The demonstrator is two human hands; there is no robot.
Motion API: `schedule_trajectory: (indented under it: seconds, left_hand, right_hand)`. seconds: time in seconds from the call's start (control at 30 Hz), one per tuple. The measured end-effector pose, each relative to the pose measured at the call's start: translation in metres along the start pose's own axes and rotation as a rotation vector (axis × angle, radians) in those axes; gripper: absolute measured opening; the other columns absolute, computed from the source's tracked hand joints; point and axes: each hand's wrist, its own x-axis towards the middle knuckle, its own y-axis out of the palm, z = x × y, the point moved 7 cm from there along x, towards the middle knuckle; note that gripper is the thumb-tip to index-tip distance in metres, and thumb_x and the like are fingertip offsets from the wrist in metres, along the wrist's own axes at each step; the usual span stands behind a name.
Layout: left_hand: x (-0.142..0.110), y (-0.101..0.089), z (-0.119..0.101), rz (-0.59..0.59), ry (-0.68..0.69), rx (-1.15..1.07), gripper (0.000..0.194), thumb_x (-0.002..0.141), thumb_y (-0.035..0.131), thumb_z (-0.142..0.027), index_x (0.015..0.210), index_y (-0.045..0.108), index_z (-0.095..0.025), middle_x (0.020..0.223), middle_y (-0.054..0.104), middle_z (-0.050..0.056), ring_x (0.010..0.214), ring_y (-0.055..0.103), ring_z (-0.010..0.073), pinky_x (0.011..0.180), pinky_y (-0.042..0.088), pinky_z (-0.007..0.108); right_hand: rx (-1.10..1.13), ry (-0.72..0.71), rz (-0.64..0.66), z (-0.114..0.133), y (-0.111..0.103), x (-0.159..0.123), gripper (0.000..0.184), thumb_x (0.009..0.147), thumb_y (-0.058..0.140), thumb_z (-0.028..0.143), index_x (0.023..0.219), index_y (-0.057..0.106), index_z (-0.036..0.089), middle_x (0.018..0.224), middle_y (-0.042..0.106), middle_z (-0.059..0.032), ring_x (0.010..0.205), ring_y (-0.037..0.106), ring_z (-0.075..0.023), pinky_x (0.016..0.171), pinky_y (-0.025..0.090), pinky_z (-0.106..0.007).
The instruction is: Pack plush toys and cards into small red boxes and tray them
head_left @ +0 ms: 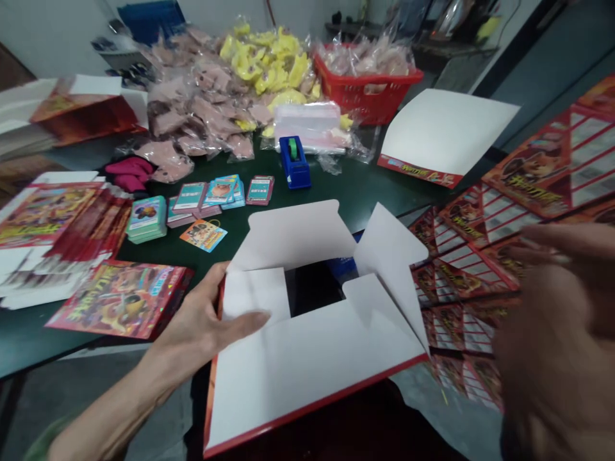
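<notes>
A red printed carton (317, 358) with a white inside stands open at the table's near edge, its flaps spread outward. My left hand (206, 323) grips its left side, thumb lying over the small left flap and fingers behind the wall. My right hand (562, 333) hovers blurred to the right of the carton, fingers spread and holding nothing, a little apart from the right flap. Beneath that hand lies a stack of flat red box blanks (485, 243).
On the green table (346, 186): card packs (221, 192), a blue tape dispenser (294, 163), a flat red box (120, 298), folded blanks at the left (57, 218), bagged pink and yellow toys (225, 83), a red basket (369, 89), a white sheet (442, 128).
</notes>
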Motion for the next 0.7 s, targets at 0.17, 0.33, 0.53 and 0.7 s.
schedule_trajectory:
  seconds: [0.17, 0.33, 0.53, 0.7]
  left_hand:
    - [-0.006, 0.009, -0.005, 0.008, 0.007, -0.049, 0.062, 0.055, 0.078, -0.038, 0.106, 0.044, -0.025, 0.082, 0.068, 0.0, 0.065, 0.065, 0.0216, 0.052, 0.053, 0.027]
    - [-0.007, 0.01, -0.009, -0.001, 0.042, 0.018, 0.066, 0.051, 0.079, -0.037, 0.107, 0.046, -0.025, 0.082, 0.068, 0.0, 0.07, 0.066, 0.0229, 0.052, 0.054, 0.026]
    - [-0.006, 0.006, -0.007, -0.017, 0.061, 0.125, 0.065, 0.05, 0.079, -0.036, 0.106, 0.049, -0.024, 0.082, 0.068, 0.0, 0.069, 0.065, 0.0231, 0.053, 0.053, 0.026]
    - [-0.003, -0.004, -0.018, -0.081, 0.145, 0.269, 0.06, 0.056, 0.075, -0.043, 0.107, 0.05, -0.023, 0.085, 0.066, 0.001, 0.068, 0.063, 0.02, 0.053, 0.052, 0.026]
  right_hand:
    - [0.445, 0.366, 0.268, -0.051, 0.052, 0.018, 0.052, 0.072, 0.065, 0.043, 0.118, 0.048, 0.025, 0.11, 0.061, -0.0071, 0.097, 0.061, -0.0239, 0.078, 0.051, -0.042]
    - [0.138, 0.301, 0.543, -0.032, 0.081, 0.018, 0.077, 0.065, 0.072, 0.036, 0.131, 0.034, 0.028, 0.123, 0.053, -0.008, 0.103, 0.057, -0.0251, 0.084, 0.049, -0.043]
    - [-0.4, 0.031, 0.431, -0.011, 0.081, 0.009, 0.08, 0.063, 0.071, 0.031, 0.131, 0.031, 0.019, 0.121, 0.051, -0.0142, 0.113, 0.049, -0.0338, 0.087, 0.045, -0.052]
    - [-0.35, -0.23, 0.352, 0.001, 0.073, 0.007, 0.051, 0.067, 0.072, 0.031, 0.109, 0.045, 0.019, 0.124, 0.048, -0.0141, 0.115, 0.047, -0.0303, 0.089, 0.044, -0.046]
